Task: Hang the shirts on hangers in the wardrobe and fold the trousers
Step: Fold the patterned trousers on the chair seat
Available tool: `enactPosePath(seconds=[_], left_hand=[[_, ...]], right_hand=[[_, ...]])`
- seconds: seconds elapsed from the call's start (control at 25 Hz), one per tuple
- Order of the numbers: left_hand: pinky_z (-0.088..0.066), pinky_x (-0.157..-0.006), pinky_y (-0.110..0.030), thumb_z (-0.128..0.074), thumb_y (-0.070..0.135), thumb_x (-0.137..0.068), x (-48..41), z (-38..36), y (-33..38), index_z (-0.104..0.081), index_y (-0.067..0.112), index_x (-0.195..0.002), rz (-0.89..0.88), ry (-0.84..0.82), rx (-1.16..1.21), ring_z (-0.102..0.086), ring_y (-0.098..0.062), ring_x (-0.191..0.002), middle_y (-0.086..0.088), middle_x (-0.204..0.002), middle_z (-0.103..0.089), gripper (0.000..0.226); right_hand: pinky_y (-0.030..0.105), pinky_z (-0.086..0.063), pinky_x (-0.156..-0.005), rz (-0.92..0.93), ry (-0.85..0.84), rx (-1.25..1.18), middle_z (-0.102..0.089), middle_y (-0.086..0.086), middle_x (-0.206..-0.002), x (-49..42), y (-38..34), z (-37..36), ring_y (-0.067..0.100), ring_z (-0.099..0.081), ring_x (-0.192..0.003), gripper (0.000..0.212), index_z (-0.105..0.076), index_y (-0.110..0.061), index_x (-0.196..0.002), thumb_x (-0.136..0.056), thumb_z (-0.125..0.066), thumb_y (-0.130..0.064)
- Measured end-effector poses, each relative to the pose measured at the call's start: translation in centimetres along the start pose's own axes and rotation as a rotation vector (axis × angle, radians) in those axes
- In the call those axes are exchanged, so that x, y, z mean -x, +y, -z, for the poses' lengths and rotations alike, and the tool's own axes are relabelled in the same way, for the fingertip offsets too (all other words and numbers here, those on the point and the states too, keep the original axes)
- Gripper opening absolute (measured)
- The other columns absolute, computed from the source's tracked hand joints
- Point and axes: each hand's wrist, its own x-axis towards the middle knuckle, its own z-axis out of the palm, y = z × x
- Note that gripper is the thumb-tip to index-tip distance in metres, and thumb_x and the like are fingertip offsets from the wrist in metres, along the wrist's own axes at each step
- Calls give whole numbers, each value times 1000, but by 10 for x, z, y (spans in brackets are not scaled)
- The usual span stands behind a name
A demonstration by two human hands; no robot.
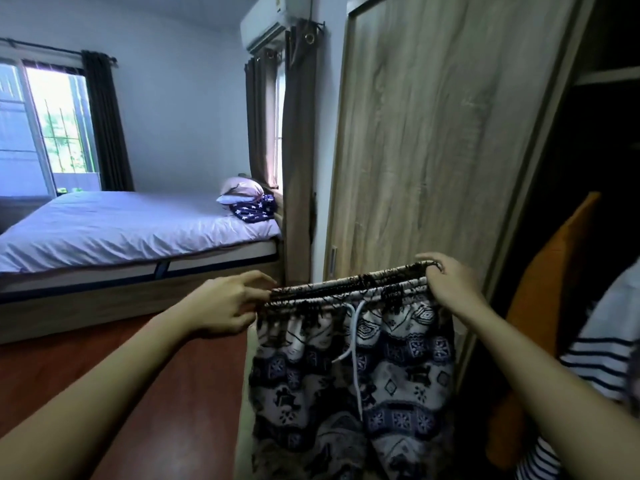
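Red-brown wooden floor (166, 368) runs under a bed (131, 230) with pale sheets, a pillow (242, 190) and a starred cloth (254, 209) at its far right corner. Dark curtains (107, 123) frame the window. Both hands hold patterned trousers (353, 382) up by the waistband before the wood-grain wardrobe (433, 140): left hand (228, 303) pinching one end, right hand (450, 282) closed on the other. Striped shirts (602, 355) hang at right
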Motion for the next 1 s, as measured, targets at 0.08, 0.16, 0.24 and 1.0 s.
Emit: enactPosePath(seconds=[0.08, 0.16, 0.24, 1.0], left_hand=[[-48, -82, -27, -49, 55, -75, -1, 4, 4, -68, 19, -102, 3, 132, 106, -59, -2, -93, 9, -112, -61, 49], [-42, -60, -23, -59, 62, -71, -2, 3, 11, -64, 15, -76, 112, 317, 308, -51, -2, -62, 10, -73, -58, 48], [-30, -53, -26, -67, 57, -67, -5, 2, 17, -51, 7, -68, 221, 433, 631, -38, -9, -55, 3, -60, -43, 52], [-51, -58, -25, -67, 13, -83, -25, -4, 22, -67, -10, -87, 694, 306, 1204, -63, -21, -56, -23, -76, -70, 24]], right_hand=[[29, -44, -76, -1, -85, -107, -66, 1, -90, 0, -7, 3, 20, -60, -87, 32, -65, -30, -78, -86, -42, -9], [27, -39, -67, 27, -192, -251, -60, -4, -72, 6, -17, 10, 18, -54, -80, 28, -56, -23, -65, -89, -45, -12], [22, -38, -61, 70, -373, -474, -56, -11, -63, 18, -23, 22, 11, -53, -69, 24, -52, -20, -70, -83, -58, -40], [22, -56, -61, -173, -419, -826, -74, 11, -90, 29, 21, 2, 16, -70, -74, 48, -68, -5, -102, -69, -77, -39]])
